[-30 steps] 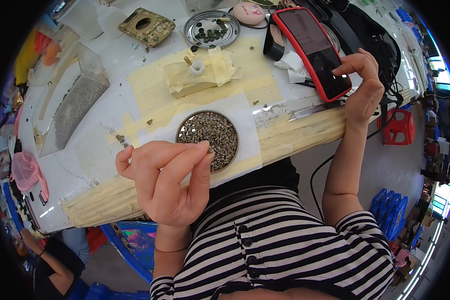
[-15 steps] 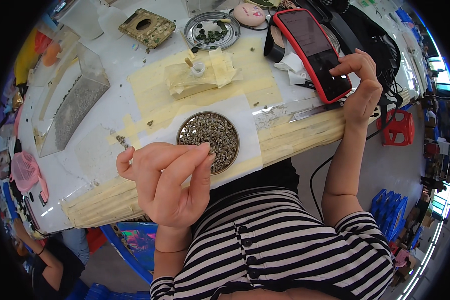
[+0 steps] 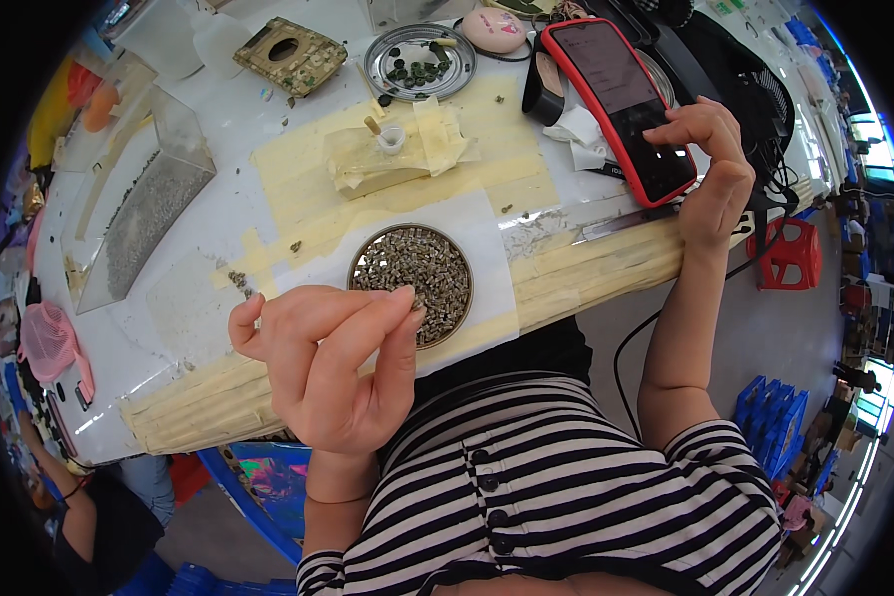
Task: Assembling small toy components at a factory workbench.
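The taped front edge of the tabletop (image 3: 586, 266) leaves a passage between the round dish (image 3: 471, 281) and the right hand (image 3: 713, 179), while the tape-covered block (image 3: 363, 182) (a small white cup (image 3: 391, 140) on top) and red-cased phone (image 3: 616, 89) obstruct farther back.

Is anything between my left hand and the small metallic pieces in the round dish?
Nothing visible. The left hand has its fingertips in front of the round dish, whose small metallic pieces lie uncovered beyond. The right hand is aside, at the red-cased phone.
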### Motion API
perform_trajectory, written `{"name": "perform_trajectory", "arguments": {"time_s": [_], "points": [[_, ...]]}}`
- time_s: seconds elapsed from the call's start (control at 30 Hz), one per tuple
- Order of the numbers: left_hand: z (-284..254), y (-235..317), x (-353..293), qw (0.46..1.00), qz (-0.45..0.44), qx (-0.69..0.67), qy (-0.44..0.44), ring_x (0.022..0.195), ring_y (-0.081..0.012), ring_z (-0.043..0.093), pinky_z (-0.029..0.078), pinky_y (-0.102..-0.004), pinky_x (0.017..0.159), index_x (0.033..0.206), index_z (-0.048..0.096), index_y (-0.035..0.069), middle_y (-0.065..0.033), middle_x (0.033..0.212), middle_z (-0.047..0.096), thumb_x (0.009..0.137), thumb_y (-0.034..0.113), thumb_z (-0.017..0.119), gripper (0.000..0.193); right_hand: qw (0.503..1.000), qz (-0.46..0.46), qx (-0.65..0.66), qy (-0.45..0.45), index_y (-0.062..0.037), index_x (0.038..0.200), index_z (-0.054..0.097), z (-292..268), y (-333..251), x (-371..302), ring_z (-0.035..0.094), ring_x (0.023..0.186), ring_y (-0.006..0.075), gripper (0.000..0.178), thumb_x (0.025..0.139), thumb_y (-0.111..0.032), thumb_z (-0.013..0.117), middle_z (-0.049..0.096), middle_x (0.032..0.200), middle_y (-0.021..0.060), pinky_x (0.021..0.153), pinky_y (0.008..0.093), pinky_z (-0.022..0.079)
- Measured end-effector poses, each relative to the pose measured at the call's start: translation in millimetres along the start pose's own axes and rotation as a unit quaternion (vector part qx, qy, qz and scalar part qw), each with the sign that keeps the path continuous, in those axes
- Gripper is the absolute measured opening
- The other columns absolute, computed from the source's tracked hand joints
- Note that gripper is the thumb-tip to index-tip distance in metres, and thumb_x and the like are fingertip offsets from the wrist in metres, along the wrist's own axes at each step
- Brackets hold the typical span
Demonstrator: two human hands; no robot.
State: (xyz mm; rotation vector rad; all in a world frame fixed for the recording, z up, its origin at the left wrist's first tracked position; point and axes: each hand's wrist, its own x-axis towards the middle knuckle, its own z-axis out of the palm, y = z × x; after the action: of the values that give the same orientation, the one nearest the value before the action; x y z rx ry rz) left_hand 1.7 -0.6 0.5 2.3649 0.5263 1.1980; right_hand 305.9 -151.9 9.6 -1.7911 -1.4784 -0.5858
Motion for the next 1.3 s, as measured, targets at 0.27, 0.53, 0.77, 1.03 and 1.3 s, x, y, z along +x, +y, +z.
{"name": "perform_trajectory", "arguments": {"time_s": [0.27, 0.53, 0.77, 1.03, 1.3], "points": [[1.3, -0.5, 0.3, 1.000, 0.003, -0.003, -0.001, 0.079, -0.0135, 0.059, 0.024, -0.0358, 0.108, 0.095, 0.074, 0.015, 0.0042, 0.086, 0.065, 0.078, 0.011, 0.079, 0.019, 1.000, -0.007, 0.012, -0.021, 0.0006, 0.076, 0.064, -0.8, -2.0, 1.7, 0.062, 0.080, 0.0261, 0.077, 0.104, -0.055, 0.018, 0.067, 0.073, 0.0078, 0.098, 0.0417, 0.042], [0.6, -0.2, 1.1, 1.000, 0.002, -0.005, -0.002, 0.079, -0.0133, 0.059, 0.024, -0.0357, 0.107, 0.095, 0.074, 0.015, 0.0043, 0.085, 0.066, 0.078, 0.011, 0.078, 0.018, 1.000, -0.008, -0.004, -0.010, -0.0002, 0.077, 0.062, -0.1, -1.5, 2.3, 0.061, 0.075, 0.0247, 0.073, 0.104, -0.052, 0.019, 0.066, 0.071, 0.0066, 0.100, 0.0431, 0.041], [1.2, -0.2, 1.1, 1.000, 0.002, -0.007, -0.002, 0.079, -0.0134, 0.058, 0.024, -0.0357, 0.107, 0.095, 0.074, 0.015, 0.0044, 0.085, 0.065, 0.077, 0.010, 0.079, 0.019, 1.000, -0.011, 0.001, -0.014, -0.0007, 0.076, 0.062, -1.0, -3.0, 3.2, 0.061, 0.073, 0.0242, 0.073, 0.104, -0.052, 0.019, 0.064, 0.069, 0.0060, 0.100, 0.0431, 0.041], [0.5, 0.3, 0.7, 1.000, 0.002, -0.003, 0.000, 0.078, -0.0136, 0.058, 0.024, -0.0357, 0.107, 0.095, 0.074, 0.014, 0.0040, 0.085, 0.065, 0.077, 0.010, 0.079, 0.019, 1.000, -0.016, 0.007, -0.012, -0.0003, 0.077, 0.062, 1.4, -1.3, 3.1, 0.061, 0.074, 0.0242, 0.073, 0.104, -0.052, 0.019, 0.064, 0.070, 0.0060, 0.099, 0.0429, 0.042], [0.7, 1.1, 0.4, 1.000, 0.000, -0.001, 0.001, 0.079, -0.0137, 0.059, 0.024, -0.0357, 0.107, 0.095, 0.075, 0.014, 0.0037, 0.085, 0.065, 0.077, 0.010, 0.079, 0.019, 1.000, -0.017, 0.010, -0.010, -0.0004, 0.077, 0.063, 2.0, -0.7, 2.3, 0.062, 0.074, 0.0240, 0.072, 0.104, -0.052, 0.019, 0.065, 0.070, 0.0057, 0.099, 0.0428, 0.042]]}}
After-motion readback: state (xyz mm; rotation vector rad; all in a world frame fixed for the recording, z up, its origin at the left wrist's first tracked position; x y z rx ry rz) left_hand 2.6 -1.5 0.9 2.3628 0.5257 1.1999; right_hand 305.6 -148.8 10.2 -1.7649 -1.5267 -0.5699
